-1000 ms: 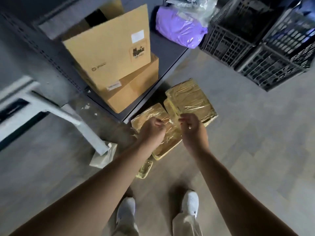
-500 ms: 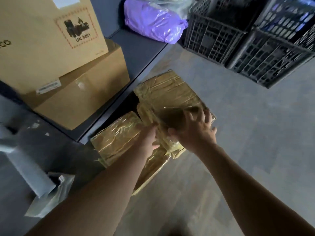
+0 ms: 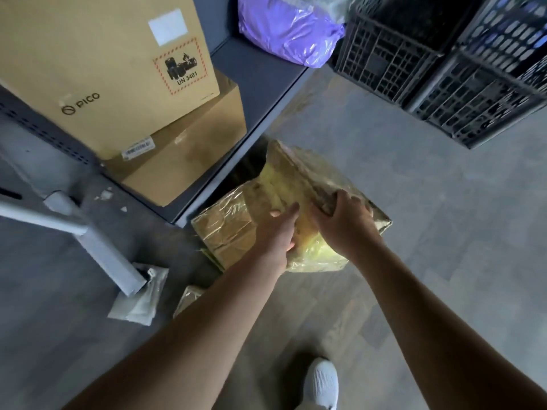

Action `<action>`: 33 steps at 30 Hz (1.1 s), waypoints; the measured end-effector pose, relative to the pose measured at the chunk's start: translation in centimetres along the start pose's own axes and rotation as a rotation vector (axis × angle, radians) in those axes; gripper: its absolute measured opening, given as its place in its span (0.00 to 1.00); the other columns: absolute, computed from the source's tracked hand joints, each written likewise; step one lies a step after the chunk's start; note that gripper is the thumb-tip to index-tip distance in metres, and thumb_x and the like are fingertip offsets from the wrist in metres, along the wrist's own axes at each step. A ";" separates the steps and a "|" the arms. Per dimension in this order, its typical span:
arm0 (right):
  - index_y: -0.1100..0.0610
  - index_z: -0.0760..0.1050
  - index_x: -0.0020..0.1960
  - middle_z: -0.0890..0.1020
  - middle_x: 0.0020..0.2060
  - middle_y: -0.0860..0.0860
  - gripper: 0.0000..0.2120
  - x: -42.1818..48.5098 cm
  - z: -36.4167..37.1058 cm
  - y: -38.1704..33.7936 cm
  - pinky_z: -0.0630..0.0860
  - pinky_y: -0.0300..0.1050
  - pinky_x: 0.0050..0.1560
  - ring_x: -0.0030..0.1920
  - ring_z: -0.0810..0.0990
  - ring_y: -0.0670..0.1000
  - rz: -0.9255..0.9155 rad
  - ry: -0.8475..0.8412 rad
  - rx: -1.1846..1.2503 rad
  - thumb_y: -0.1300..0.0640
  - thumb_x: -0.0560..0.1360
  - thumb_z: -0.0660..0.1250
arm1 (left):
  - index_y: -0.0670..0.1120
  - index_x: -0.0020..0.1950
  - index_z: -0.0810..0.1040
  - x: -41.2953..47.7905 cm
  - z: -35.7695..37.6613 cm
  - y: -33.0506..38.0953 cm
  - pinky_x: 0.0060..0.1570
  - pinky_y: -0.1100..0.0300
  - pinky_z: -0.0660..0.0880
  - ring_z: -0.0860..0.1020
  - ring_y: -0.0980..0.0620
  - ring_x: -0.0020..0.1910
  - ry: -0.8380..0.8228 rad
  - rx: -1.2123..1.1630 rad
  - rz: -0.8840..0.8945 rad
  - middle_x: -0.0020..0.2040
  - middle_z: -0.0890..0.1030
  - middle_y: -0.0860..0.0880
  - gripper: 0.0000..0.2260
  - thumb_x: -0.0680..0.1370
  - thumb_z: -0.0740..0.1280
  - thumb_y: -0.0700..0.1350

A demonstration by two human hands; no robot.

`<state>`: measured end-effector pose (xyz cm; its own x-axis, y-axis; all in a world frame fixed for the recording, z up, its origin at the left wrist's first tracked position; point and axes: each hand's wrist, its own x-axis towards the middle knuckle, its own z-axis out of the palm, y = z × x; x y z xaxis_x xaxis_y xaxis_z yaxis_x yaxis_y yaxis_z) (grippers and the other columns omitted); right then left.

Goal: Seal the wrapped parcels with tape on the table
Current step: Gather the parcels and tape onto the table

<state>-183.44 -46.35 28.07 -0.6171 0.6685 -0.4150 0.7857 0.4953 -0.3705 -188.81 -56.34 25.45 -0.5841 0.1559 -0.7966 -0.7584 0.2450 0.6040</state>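
Both hands are on a film-wrapped parcel [image 3: 305, 184] tilted up on the floor [image 3: 414, 232], hard against the low shelf edge [image 3: 260, 134]. The left hand [image 3: 281, 232] cups its near side and the right hand [image 3: 343, 217] has fingers spread over the top. A second wrapped parcel [image 3: 228, 229] lies flat just beside it. There's open floor to the right. Two black crates [image 3: 444, 69] sit well back, contents unclear.

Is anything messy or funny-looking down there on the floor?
Yes. The wrapped parcels lie on the floor, not on a table, and both hands, left hand and right hand, tilt the top parcel up. A crumpled plastic bag lies against the white table leg, with small white scraps nearby.
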 end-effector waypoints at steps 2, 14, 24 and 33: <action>0.55 0.73 0.56 0.78 0.46 0.54 0.20 -2.3 -1.2 -0.5 0.72 0.48 0.46 0.53 0.76 0.60 0.018 -0.029 0.142 0.40 0.75 0.62 | 0.48 0.55 0.72 -1.0 -2.2 0.1 0.57 0.52 0.75 0.76 0.50 0.53 0.153 0.222 0.178 0.56 0.76 0.48 0.21 0.71 0.73 0.58; 0.51 0.74 0.49 0.77 0.33 0.48 0.09 -18.7 -8.6 -6.3 0.67 0.44 0.34 0.37 0.76 0.52 0.056 -0.082 0.455 0.46 0.75 0.63 | 0.44 0.68 0.70 -17.0 -12.7 7.6 0.63 0.52 0.73 0.76 0.48 0.61 0.200 0.213 0.090 0.62 0.77 0.49 0.46 0.55 0.82 0.57; 0.58 0.68 0.67 0.77 0.52 0.55 0.27 -23.5 -19.8 -11.7 0.72 0.37 0.31 0.41 0.78 0.49 -0.030 -0.463 0.289 0.46 0.74 0.69 | 0.47 0.62 0.65 -30.8 -14.8 12.0 0.53 0.47 0.77 0.77 0.44 0.54 0.420 0.351 0.273 0.56 0.77 0.49 0.34 0.64 0.78 0.55; 0.55 0.62 0.69 0.76 0.60 0.58 0.40 -26.3 -28.0 -21.6 0.73 0.52 0.54 0.59 0.76 0.62 -0.431 -0.078 0.236 0.40 0.65 0.74 | 0.54 0.57 0.66 -41.4 -16.4 20.0 0.41 0.53 0.76 0.79 0.49 0.44 0.628 0.308 0.556 0.47 0.79 0.54 0.27 0.65 0.73 0.61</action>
<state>-183.01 -59.10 70.20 -0.8920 0.3827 -0.2407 0.4334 0.5723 -0.6962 -184.54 -73.58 70.92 -0.9635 -0.2019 -0.1757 -0.2600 0.5505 0.7933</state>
